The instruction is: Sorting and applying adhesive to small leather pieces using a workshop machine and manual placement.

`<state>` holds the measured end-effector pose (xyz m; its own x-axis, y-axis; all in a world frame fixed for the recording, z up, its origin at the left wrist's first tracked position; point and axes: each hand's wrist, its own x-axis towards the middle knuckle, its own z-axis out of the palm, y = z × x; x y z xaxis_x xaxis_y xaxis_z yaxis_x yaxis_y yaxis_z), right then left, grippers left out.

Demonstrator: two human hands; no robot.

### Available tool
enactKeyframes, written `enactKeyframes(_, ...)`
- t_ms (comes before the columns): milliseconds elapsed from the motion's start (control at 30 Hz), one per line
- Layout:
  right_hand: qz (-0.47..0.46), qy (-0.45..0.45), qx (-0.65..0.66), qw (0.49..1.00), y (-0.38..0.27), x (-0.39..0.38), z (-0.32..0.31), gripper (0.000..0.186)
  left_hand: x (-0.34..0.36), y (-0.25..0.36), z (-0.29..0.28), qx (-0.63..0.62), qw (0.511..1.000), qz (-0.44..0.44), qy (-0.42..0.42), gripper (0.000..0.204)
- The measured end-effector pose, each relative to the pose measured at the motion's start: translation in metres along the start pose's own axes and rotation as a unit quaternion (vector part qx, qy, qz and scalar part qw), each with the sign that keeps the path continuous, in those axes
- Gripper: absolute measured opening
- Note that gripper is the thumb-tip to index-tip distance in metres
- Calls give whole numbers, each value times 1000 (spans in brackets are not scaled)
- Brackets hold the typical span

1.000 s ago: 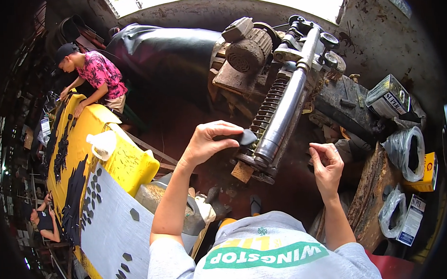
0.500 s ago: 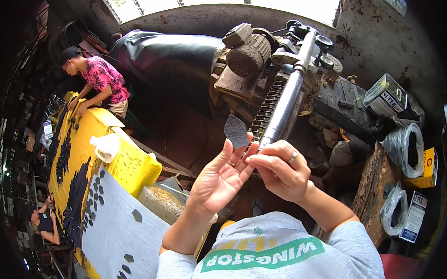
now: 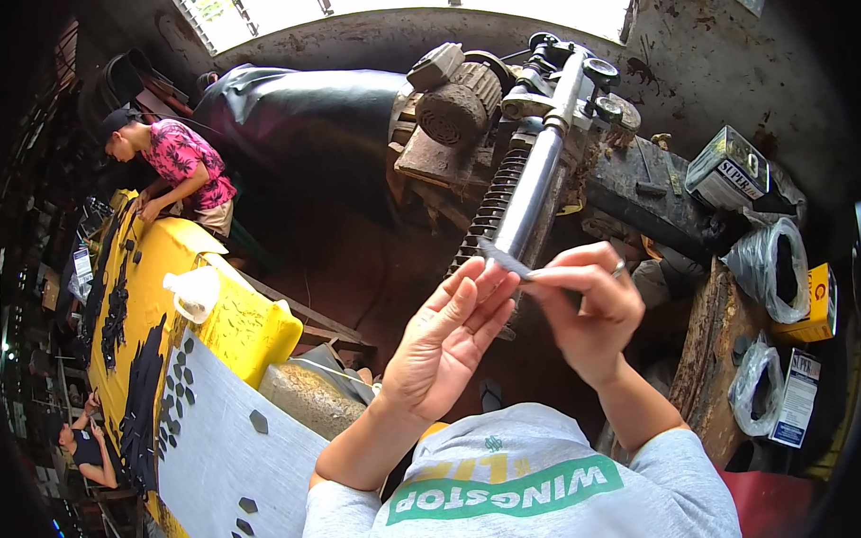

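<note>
A thin, flat dark grey piece (image 3: 504,259), seen nearly edge-on, lies across the fingertips of my left hand (image 3: 443,349). That hand is palm up, its fingers stretched out and its thumb free. With thumb and fingers, my right hand (image 3: 593,306) pinches the piece at its right end; a ring shows on one finger. Just beyond the piece is a long shiny metal roller (image 3: 532,185) on a machine, with a row of dark coil-like ridges (image 3: 490,210) along its left side. Similar dark pentagonal pieces (image 3: 259,422) lie on a light grey sheet (image 3: 219,466) at the left.
A dusty motor (image 3: 453,107) is mounted beside the roller. On the left stand a yellow-covered table (image 3: 165,259) and a white jug (image 3: 194,291). A co-worker (image 3: 185,164) bends over the table's far end. Boxes (image 3: 795,399) and plastic-wrapped rolls (image 3: 772,267) are on the right.
The dark piece has turned from face-on to nearly edge-on and come down toward my right hand. My right hand has moved right and now pinches its end; my left thumb has let go.
</note>
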<state>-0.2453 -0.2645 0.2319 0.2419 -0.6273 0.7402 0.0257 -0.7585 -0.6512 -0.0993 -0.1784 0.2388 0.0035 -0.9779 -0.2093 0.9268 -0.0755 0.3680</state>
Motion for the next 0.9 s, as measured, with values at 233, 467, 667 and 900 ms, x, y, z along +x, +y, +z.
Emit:
enactKeyframes(233, 441, 48, 330, 833, 30, -29, -51, 6, 4, 35, -34, 273, 917, 290, 32, 35)
enactKeyframes(467, 595, 35, 428, 679, 59, -55, -34, 13, 18, 54, -59, 433, 847, 295, 87, 32)
enactKeyframes(667, 532, 11, 320, 784, 57, -45, -15, 17, 34, 55, -75, 551, 799, 239, 30, 31)
enactKeyframes(900, 474, 95, 132, 865, 94, -81, -46, 17, 52, 71, -77, 683, 682, 236, -110, 41)
